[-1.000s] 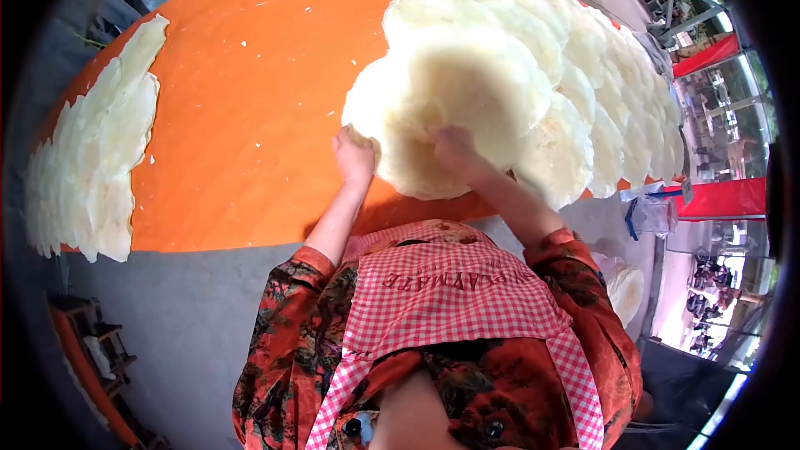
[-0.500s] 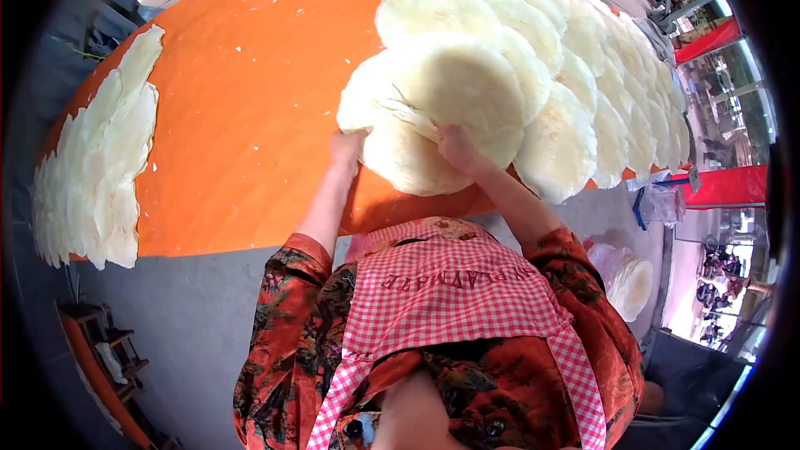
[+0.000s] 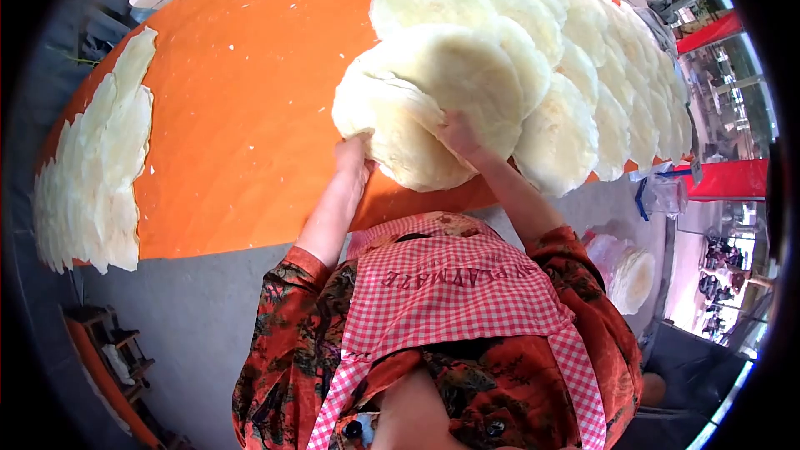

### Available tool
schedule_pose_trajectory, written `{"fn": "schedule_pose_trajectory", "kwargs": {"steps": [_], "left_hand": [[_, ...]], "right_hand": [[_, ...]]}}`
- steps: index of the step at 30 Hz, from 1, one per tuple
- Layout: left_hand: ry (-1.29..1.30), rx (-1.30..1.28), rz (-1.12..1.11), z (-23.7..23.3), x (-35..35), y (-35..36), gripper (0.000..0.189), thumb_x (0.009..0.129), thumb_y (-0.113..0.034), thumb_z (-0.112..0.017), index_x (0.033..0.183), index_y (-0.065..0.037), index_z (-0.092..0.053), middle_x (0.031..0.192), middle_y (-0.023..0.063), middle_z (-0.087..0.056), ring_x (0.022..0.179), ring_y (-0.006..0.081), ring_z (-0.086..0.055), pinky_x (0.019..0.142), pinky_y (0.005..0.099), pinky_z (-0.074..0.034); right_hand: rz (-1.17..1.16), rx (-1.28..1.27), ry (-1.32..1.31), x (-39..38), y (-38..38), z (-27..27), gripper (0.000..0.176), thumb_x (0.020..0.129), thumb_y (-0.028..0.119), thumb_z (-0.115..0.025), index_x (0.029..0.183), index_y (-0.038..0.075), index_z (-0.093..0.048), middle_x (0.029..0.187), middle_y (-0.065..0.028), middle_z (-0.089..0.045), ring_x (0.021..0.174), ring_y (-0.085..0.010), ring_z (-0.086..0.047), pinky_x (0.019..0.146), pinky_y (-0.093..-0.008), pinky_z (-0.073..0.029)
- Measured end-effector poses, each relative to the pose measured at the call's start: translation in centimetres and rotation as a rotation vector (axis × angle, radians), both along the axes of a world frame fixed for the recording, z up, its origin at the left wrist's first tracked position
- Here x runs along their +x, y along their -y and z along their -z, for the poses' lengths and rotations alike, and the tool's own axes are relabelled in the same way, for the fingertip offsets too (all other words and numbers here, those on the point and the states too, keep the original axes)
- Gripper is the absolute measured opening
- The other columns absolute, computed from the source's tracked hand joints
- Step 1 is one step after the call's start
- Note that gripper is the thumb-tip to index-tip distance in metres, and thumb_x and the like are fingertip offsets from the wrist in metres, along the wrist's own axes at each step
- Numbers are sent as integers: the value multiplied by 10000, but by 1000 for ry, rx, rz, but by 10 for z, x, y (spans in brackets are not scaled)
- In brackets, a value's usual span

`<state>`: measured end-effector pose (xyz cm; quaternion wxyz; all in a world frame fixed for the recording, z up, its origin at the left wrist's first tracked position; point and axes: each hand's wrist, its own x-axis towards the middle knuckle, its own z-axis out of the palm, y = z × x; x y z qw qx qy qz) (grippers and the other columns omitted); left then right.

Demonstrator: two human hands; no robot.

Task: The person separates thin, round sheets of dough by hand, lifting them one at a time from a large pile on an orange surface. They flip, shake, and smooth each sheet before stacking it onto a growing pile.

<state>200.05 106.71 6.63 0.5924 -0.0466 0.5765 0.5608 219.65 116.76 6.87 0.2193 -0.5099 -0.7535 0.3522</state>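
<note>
My left hand [image 3: 354,157] pinches the near-left edge of a thin, round, pale flatbread [image 3: 408,135] on the table. My right hand [image 3: 460,135] is closed on the same flatbread, at its right edge, with the fingertips partly hidden. The upper part of this sheet is folded and wrinkled. Beneath it and just beyond lies another round flatbread [image 3: 467,67], partly covered. More flatbreads [image 3: 554,137] overlap in rows to the right of my right hand.
An orange cloth [image 3: 242,117] covers the long table. Along its left end runs a row of overlapped flatbreads [image 3: 100,158]. Below the table's right side, a bagged stack of round sheets [image 3: 629,279] sits low down. A wooden rack [image 3: 117,350] stands at lower left.
The flatbread between my hands has spread out smoother, its bunched folds drawn into one longer fold. My right hand has moved slightly up and right; my left hand has shifted slightly downward.
</note>
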Motion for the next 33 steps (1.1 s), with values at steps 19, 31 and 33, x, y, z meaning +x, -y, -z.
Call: {"fn": "schedule_pose_trajectory", "kwargs": {"steps": [19, 31, 33], "left_hand": [[172, 314, 42, 28, -5, 3, 365, 924, -204, -440, 1182, 53, -457, 1068, 163, -610, 916, 264, -631, 763, 394, -550], [255, 504, 124, 34, -12, 8, 277, 756, 24, -558, 1031, 44, -538, 953, 123, -635, 853, 241, -638, 760, 383, -551], [252, 475, 97, 25, -9, 9, 277, 742, 40, -548, 1019, 41, -539, 910, 111, -633, 766, 223, -633, 670, 336, -548]], "right_hand": [[-125, 334, 234, -7, 13, -4, 325, 731, 46, -479, 996, 68, -666, 814, -225, -630, 790, -384, -620, 736, -443, -489], [-106, 302, 191, -17, 18, -10, 368, 715, 37, -470, 1030, 90, -653, 789, -214, -628, 775, -391, -617, 699, -450, -487], [-117, 322, 218, -19, 18, -10, 342, 715, 57, -485, 1011, 83, -652, 780, -215, -626, 770, -392, -616, 692, -449, -487]]}}
